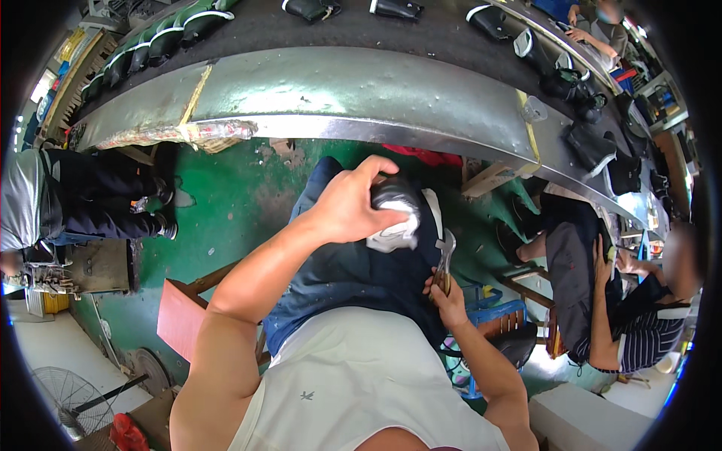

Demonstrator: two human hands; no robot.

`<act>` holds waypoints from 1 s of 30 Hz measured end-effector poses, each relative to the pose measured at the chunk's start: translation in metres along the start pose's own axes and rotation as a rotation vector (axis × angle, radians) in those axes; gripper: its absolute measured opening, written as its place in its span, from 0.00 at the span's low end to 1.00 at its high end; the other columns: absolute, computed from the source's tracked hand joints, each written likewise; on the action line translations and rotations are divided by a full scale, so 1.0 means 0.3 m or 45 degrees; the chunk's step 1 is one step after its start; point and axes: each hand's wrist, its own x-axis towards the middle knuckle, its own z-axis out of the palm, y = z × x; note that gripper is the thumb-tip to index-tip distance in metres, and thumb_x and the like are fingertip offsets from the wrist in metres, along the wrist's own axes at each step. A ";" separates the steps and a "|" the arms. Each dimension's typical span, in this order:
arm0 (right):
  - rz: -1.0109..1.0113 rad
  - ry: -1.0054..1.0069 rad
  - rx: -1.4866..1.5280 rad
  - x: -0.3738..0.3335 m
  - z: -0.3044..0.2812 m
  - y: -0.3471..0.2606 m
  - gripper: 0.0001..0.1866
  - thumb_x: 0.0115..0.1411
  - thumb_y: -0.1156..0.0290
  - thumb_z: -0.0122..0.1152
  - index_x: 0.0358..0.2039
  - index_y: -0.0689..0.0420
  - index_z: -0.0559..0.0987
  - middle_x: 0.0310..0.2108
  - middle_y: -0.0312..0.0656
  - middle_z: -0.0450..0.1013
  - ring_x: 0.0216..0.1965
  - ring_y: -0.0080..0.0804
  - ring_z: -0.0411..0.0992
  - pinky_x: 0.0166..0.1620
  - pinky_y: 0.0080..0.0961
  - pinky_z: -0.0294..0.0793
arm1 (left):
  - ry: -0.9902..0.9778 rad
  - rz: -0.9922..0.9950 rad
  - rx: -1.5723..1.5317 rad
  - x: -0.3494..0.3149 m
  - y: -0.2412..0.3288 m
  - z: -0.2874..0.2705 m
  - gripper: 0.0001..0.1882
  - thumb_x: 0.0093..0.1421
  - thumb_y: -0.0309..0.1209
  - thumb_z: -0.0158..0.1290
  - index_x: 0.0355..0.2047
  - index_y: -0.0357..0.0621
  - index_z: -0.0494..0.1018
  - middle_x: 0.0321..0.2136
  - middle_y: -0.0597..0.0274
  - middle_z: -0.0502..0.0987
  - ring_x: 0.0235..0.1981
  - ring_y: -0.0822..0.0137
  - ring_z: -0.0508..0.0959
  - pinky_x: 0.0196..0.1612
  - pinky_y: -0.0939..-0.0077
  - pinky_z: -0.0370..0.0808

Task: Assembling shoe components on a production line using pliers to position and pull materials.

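Above my lap, my left hand [347,204] is wrapped round a black shoe upper [394,192] with white lining or wrapping [394,229] showing at its near end. Fingers lie over its far side and the thumb across the near side. To the right, my right hand [451,299] is closed round the handles of metal pliers [447,263], whose jaws point away from me. The jaws are close to a white strip [434,210] beside the shoe upper; whether they grip it I cannot make out.
A metal-edged workbench [338,83] curves across the front, with black shoes [489,21] along its dark top. A seated co-worker [639,316] is at the right, another person [83,195] at the left. A fan [71,406] and pink board [180,319] stand left.
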 end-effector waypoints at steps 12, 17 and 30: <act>0.099 -0.272 -0.719 0.057 -0.052 -0.227 0.15 0.65 0.69 0.56 0.48 0.64 0.77 0.33 0.47 0.79 0.35 0.40 0.80 0.43 0.32 0.77 | -0.149 -1.128 -1.097 0.018 -0.565 0.444 0.33 0.73 0.56 0.40 0.53 0.37 0.77 0.43 0.55 0.82 0.41 0.66 0.80 0.47 0.69 0.77; 0.086 -0.483 -0.972 0.075 -0.068 -0.329 0.26 0.63 0.69 0.58 0.60 0.65 0.71 0.45 0.59 0.77 0.49 0.58 0.75 0.54 0.40 0.72 | -0.049 -0.874 -0.878 -0.112 -0.544 0.502 0.30 0.76 0.50 0.37 0.56 0.34 0.73 0.50 0.54 0.79 0.51 0.66 0.76 0.57 0.73 0.70; 0.248 -0.905 -1.473 0.242 0.012 -0.570 0.29 0.59 0.71 0.59 0.60 0.66 0.69 0.43 0.66 0.75 0.47 0.63 0.74 0.49 0.48 0.72 | 0.007 -0.405 -0.253 -0.210 -0.513 0.507 0.31 0.76 0.44 0.29 0.67 0.30 0.58 0.67 0.39 0.62 0.70 0.46 0.59 0.72 0.57 0.51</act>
